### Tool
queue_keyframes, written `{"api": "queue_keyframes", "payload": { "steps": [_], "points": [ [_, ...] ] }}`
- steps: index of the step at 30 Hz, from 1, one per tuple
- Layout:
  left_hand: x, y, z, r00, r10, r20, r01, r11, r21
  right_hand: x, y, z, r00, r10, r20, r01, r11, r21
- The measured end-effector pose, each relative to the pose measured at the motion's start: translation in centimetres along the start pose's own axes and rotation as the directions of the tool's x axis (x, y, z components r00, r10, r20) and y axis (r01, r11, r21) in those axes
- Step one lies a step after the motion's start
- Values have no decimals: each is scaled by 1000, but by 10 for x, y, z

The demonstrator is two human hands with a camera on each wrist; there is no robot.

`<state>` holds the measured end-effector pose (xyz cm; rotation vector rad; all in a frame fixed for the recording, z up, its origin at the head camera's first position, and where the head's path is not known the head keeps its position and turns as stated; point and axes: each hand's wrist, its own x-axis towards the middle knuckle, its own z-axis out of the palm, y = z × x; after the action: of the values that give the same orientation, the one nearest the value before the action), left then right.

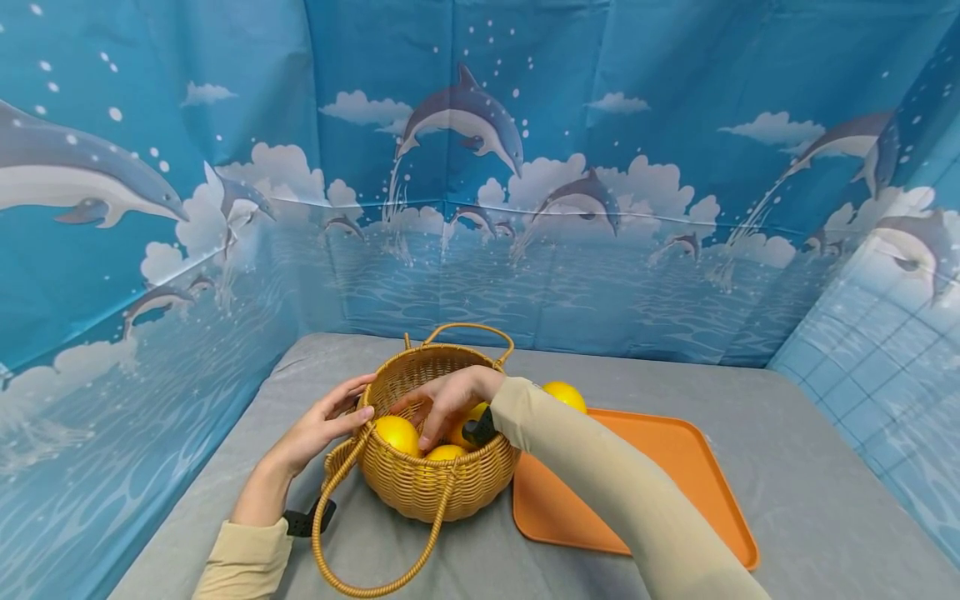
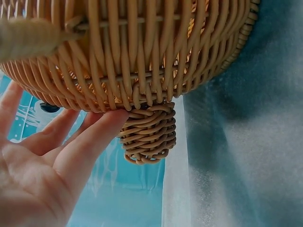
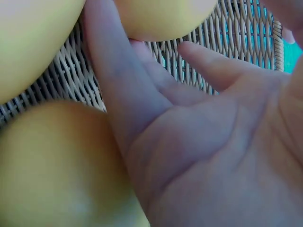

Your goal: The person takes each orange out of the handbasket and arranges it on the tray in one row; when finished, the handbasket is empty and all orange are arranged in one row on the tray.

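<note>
Yellow fruits (image 3: 66,161) inside the wicker basket (image 3: 232,28). Right wrist view: right hand (image 3: 203,142) among them, grip impossible to tell; seat thumb and fingers evenly around one. Left wrist view: left hand (image 2: 57,165) unclenched, touching basket's outside; brace lightly. Head view: orange tray (image 1: 667,433) right of basket, grey cloth (image 1: 787,467) beneath, dolphin-print curtain (image 1: 570,283) behind.

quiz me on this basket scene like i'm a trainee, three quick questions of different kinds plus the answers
1. Short answer: which hand reaches inside the wicker basket?
2. True or false: in the head view, a round yellow object lies outside the basket.
3. Fill in the blank: the tray to the right of the basket in the head view is coloured ____.

Key:
1. The right hand.
2. True.
3. Orange.
</note>
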<state>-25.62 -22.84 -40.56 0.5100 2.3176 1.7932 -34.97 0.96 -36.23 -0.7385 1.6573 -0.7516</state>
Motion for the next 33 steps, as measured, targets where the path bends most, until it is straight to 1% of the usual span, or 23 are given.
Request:
{"api": "queue_keyframes", "payload": {
  "steps": [5,11,13,17,19,25,29,33],
  "points": [
    [0,0,0,1000,6,6,-6,1000,-3,0,0,-1,1000,-4,0,4,1000,-11],
    [-1,0,0,1000,5,-1,-5,1000,5,1,1,-2,999,-32,-3,32,999,39],
    [-1,0,0,1000,1,-6,-1,1000,11,0,1,-2,999,-40,10,39,998,58],
    [-1,-1,-1,1000,-11,-13,11,1000,14,-1,1,-2,999,-39,30,37,997,65],
    [-1,-1,-1,1000,-14,-15,14,1000,14,-1,1,-2,999,-33,36,32,998,51],
    [-1,0,-1,1000,4,2,-4,1000,13,-2,0,-2,998,-26,52,26,1000,-4],
    [-1,1,0,1000,2,-4,-2,1000,13,-3,-1,-2,997,-37,72,37,999,0],
    [-1,1,1,1000,9,-4,-9,1000,10,-3,0,0,997,-57,47,56,998,27]
  ]
}}
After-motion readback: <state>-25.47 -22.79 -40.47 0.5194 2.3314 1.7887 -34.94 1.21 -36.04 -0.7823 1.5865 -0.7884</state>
